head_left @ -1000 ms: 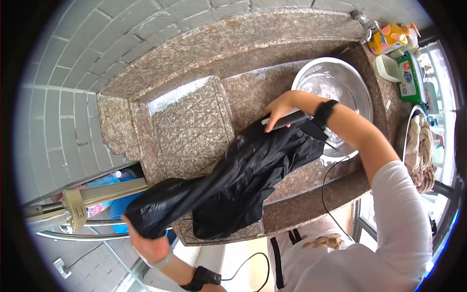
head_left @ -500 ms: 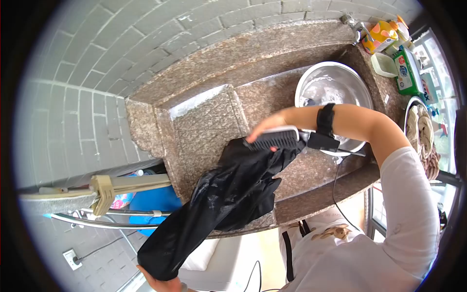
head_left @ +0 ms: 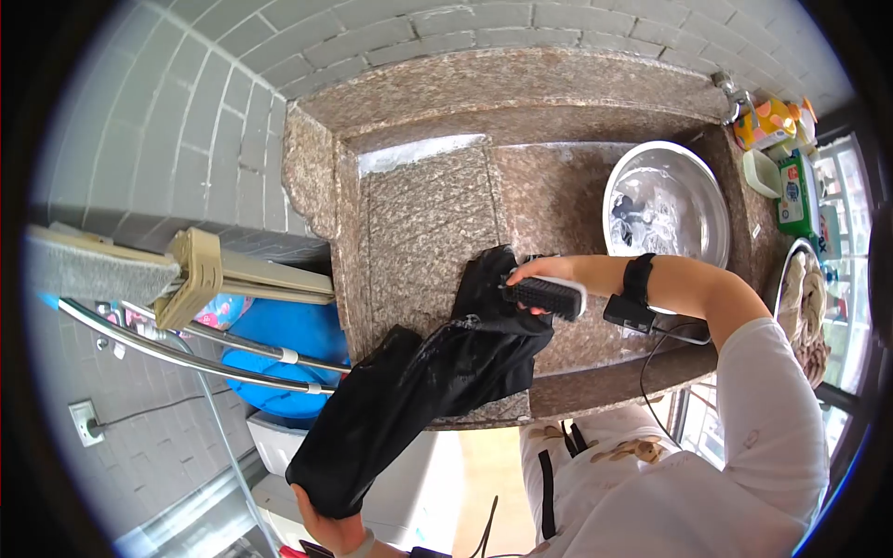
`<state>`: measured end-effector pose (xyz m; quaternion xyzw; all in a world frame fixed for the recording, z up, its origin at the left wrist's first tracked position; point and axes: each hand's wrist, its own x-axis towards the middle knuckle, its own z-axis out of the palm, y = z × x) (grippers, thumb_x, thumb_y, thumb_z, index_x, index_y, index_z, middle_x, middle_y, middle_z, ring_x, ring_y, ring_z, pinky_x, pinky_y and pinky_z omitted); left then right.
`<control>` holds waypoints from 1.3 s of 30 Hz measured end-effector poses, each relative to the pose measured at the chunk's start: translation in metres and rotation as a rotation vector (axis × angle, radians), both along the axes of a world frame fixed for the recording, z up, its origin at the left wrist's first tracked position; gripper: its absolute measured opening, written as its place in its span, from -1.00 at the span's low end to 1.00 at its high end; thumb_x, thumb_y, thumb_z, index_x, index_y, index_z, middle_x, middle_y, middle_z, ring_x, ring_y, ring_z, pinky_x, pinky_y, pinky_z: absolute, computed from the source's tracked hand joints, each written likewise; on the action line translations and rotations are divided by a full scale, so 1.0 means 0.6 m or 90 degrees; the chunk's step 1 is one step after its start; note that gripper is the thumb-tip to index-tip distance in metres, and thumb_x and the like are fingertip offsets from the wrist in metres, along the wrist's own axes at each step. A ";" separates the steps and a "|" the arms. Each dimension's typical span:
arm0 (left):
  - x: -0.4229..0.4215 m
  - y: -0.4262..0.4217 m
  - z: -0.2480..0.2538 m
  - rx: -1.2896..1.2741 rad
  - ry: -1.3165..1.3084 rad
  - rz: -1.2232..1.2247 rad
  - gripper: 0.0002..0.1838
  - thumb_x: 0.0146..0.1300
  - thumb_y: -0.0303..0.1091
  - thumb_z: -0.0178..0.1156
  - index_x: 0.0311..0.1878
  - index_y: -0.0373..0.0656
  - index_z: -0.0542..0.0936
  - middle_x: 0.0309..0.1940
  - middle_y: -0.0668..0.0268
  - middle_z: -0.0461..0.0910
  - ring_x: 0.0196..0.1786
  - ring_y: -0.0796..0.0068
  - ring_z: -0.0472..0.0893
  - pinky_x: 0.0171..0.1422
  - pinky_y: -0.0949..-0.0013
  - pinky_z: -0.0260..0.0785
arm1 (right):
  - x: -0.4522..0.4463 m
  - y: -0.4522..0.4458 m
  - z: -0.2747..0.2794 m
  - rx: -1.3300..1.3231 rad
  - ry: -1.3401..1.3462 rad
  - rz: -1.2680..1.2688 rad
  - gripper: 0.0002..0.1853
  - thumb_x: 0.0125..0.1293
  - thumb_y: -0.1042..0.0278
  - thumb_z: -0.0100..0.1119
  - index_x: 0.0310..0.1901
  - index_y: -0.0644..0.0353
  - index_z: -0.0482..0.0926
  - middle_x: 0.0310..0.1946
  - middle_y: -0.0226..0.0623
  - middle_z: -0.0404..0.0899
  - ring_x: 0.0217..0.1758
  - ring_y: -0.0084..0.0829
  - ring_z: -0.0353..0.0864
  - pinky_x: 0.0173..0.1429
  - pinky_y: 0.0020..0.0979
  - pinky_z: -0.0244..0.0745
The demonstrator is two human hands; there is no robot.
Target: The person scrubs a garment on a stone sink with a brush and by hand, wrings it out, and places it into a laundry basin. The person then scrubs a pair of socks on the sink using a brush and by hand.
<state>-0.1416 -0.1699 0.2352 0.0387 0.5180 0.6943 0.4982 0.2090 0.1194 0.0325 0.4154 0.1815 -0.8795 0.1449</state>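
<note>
My right hand [head_left: 555, 270] grips a scrub brush [head_left: 547, 297] with dark bristles and a pale back. The bristles face sideways, over the far end of a black garment [head_left: 419, 372]. Whitish suds streak the cloth near the brush. The garment's near end is bunched in my left hand [head_left: 330, 528], beyond the counter's front edge. Between my hands the cloth lies stretched across the ridged stone washboard [head_left: 419, 223] and the sink's front rim. Right of the brush stands a steel basin [head_left: 714, 200] with sudsy water and something dark in it.
A faucet [head_left: 735, 98] juts from the back right corner. Bottles, a green box [head_left: 796, 195] and a bowl of cloths [head_left: 777, 288] line the right ledge. Beige and metal rails [head_left: 195, 279] and a blue lid [head_left: 288, 339] are at left. A cable hangs from my right wrist.
The whole view has shifted, so the sink sits lower and further right. The brush has tilted, its outer end now lower, and the cloth's far end is bunched differently. Both hands keep their grip.
</note>
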 end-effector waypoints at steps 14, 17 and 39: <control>-0.005 -0.023 0.058 0.117 0.430 0.196 -0.45 0.22 -0.28 0.18 0.18 -0.48 0.37 0.21 -0.03 0.39 0.23 0.09 0.40 0.38 0.03 0.18 | -0.228 0.307 0.548 0.747 0.632 -0.344 -0.83 0.22 0.32 0.06 -0.34 0.19 0.31 -0.47 -0.31 0.46 -0.45 -0.38 0.58 -0.39 -0.32 0.58; 0.069 -0.008 0.043 0.251 0.090 0.175 -0.59 0.11 -0.43 0.28 -0.01 -0.49 0.52 0.00 -0.01 0.56 0.06 0.19 0.54 0.20 0.17 0.38 | -0.213 0.317 0.521 0.718 0.497 -0.406 -0.77 0.22 0.31 0.15 -0.16 0.23 0.43 -0.32 -0.20 0.49 -0.43 -0.30 0.57 -0.29 -0.30 0.59; 0.261 0.118 -0.226 -0.113 0.751 -0.468 -0.71 -0.01 -0.51 0.34 -0.21 -0.22 0.49 -0.24 0.19 0.53 -0.09 0.24 0.51 0.09 0.22 0.31 | 0.574 -0.015 -0.328 0.931 -0.994 -0.293 0.04 -0.10 0.25 0.40 0.34 0.35 -0.06 0.24 0.29 0.13 0.30 0.14 0.20 0.35 -0.10 0.18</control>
